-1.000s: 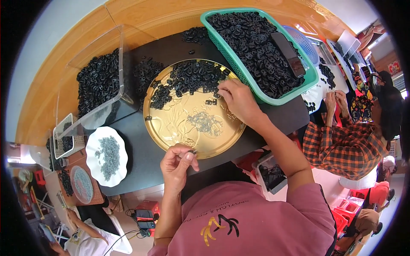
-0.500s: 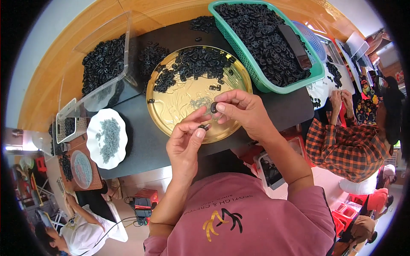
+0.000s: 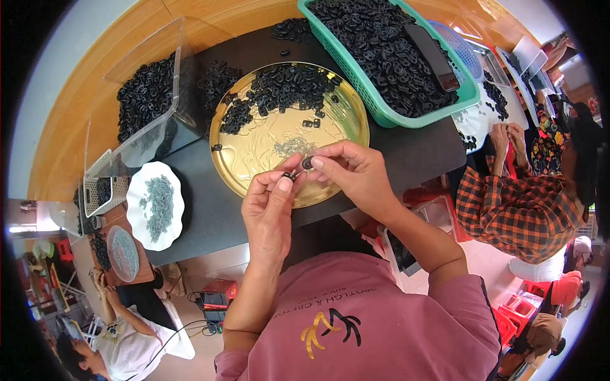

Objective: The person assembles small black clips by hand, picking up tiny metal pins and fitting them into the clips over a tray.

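My left hand (image 3: 267, 206) pinches a small black plastic piece (image 3: 288, 175) between thumb and fingers; a short bit of metal seems to stick out beside it. Close by, my right hand (image 3: 356, 173) grips a black oval plastic piece (image 3: 307, 163) with its thumb and forefinger. Both hands are over the near edge of a round gold tray (image 3: 229, 170). Many black plastic pieces (image 3: 289, 87) are heaped on the tray's far side. Small silvery metal pins or screws (image 3: 293, 147) lie in its middle, partly behind my fingers.
A green basket (image 3: 379, 113) full of black pieces stands at the back right, a dark phone (image 3: 432, 57) on top. At the left are a clear plastic bin (image 3: 180, 76) of black pieces and a white scalloped plate (image 3: 137, 206) of grey pins. A co-worker's plaid sleeve (image 3: 502, 213) is at the right.
My two hands have come closer together, the right one moving left and the left one slightly up. The two black pieces are now almost touching. The view has shifted slightly.
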